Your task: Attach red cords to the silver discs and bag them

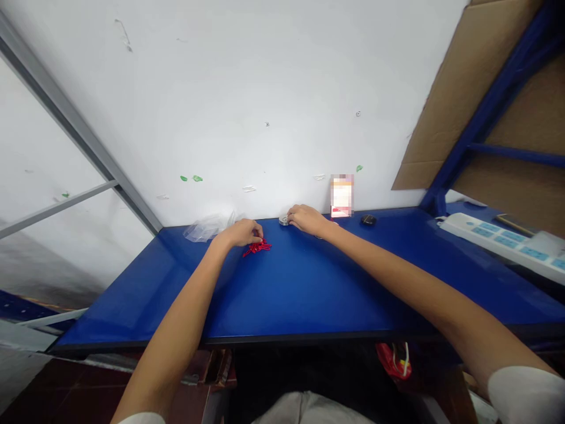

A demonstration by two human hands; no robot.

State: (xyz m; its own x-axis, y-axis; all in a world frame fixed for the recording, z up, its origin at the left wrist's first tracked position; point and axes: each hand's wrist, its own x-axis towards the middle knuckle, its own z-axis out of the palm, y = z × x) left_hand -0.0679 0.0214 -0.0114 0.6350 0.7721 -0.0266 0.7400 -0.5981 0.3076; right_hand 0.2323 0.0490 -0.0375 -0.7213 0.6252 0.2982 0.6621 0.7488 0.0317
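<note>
- Surface: glossy blue tabletop (282, 300) spans the lower middle of the frame, dark along its front edge.
- Small red pieces (256, 248) lie in a loose heap on it, just left of frame centre.
- My left hand (243, 232) is at the heap, fingers curled, tips among the pieces; cannot tell whether one is pinched.
- My right hand (305, 218) is at centre, fingers bent over the edge of a round metal piece (282, 221); grip cannot be told.
- Clear plastic (203, 228) lies crumpled behind my left hand.
- White wall (265, 76) fills the upper middle, with green marks (197, 178).
- Right of frame: white power strip (498, 238); above it, blue metal frame (494, 97) and brown cardboard (441, 112).
- Grey metal frame (73, 103) crosses the upper left.
</note>
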